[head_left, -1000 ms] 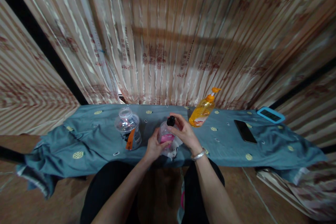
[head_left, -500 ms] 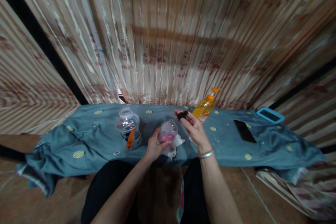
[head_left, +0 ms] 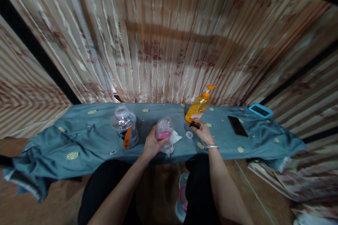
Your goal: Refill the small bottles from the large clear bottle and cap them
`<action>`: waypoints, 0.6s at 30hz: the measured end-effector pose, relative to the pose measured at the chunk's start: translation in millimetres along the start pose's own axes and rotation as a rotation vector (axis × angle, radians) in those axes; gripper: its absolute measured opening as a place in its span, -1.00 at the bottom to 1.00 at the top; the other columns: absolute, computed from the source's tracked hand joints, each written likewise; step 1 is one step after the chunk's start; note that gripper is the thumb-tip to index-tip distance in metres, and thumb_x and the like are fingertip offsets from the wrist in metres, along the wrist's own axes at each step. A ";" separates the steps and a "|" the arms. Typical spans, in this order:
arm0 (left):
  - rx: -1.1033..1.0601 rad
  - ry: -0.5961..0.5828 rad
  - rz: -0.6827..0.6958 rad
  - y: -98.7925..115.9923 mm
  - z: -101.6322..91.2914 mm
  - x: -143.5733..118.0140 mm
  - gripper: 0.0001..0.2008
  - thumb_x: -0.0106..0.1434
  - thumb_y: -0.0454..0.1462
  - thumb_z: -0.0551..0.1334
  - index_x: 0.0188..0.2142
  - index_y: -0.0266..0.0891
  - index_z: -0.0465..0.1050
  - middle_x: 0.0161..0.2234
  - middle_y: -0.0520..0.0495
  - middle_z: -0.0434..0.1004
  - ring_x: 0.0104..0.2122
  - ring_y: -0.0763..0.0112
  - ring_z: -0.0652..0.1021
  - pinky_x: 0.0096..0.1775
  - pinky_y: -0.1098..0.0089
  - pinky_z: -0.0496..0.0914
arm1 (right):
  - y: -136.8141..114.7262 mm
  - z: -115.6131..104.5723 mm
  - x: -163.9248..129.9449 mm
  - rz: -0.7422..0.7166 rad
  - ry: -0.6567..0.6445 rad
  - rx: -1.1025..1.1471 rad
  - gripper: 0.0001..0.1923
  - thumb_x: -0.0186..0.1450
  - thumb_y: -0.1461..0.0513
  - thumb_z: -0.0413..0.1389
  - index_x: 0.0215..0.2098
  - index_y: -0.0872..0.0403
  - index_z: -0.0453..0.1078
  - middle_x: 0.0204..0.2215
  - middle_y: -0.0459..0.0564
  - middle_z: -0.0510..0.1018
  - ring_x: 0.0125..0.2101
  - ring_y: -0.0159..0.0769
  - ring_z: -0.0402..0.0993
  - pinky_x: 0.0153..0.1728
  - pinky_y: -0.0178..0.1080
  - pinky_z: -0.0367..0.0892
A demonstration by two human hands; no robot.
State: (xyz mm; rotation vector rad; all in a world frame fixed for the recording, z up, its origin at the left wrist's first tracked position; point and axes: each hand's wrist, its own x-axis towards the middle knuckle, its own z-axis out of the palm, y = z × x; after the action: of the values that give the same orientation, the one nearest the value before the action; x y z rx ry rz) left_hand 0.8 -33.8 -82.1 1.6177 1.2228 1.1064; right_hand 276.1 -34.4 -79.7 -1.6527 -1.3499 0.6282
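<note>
Pink-labelled bottle (head_left: 164, 127) on worktop (head_left: 148, 115), left hand (head_left: 152, 144) wrapped round its side. Black cap (head_left: 193, 124): on the bottle a second ago, now off, pinched in right hand (head_left: 202, 132) low by the worktop, so bottle mouth is uncovered. White tissue (head_left: 175, 137) just beside bottle; small white disc (head_left: 189, 134) near the cap. Pump bottle (head_left: 198, 108) just beyond cap; larger clear bottle (head_left: 124, 127) off left.

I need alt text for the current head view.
The left hand holds a clear bottle with a pink label; the right hand holds a black cap near an orange pump bottle. A phone lies farther right.
</note>
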 end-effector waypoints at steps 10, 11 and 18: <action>0.017 0.003 0.003 0.3 0.9 -0.6 -0.32 -0.05 -0.26 0.44 0.08 -0.23 0.31 -0.06 -0.11 0.56 -0.05 0.18 0.57 0.06 0.15 0.43 | 11.7 -11.2 -14.7 0.035 -0.194 -0.340 -0.77 0.32 0.09 0.18 -0.22 0.11 0.44 -0.35 -0.09 0.55 -0.34 -0.32 0.50 -0.23 -0.14 0.43; 0.016 -0.001 0.005 -0.4 0.9 -0.4 -0.32 -0.05 -0.26 0.44 0.08 -0.23 0.31 -0.06 -0.10 0.56 -0.05 0.18 0.58 0.05 0.16 0.44 | 9.0 -8.1 -16.7 0.026 -0.220 -0.355 -0.76 0.32 0.09 0.18 -0.23 0.11 0.45 -0.36 -0.10 0.54 -0.35 -0.32 0.50 -0.24 -0.14 0.43; 0.016 -0.001 0.014 -4.6 0.3 0.8 -0.28 -0.08 -0.27 0.44 0.11 -0.25 0.30 -0.02 -0.15 0.55 -0.03 0.13 0.57 0.06 0.14 0.43 | -3.7 22.8 -35.2 -0.018 -0.420 -0.415 -0.76 0.31 0.09 0.19 -0.27 0.12 0.45 -0.39 -0.11 0.54 -0.37 -0.34 0.50 -0.27 -0.16 0.44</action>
State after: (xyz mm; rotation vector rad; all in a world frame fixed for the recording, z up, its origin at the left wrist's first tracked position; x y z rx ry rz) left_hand 0.0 -32.0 -86.4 1.6413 1.2242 1.1072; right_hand 245.7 -60.6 -92.5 -1.8977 -1.8965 0.7501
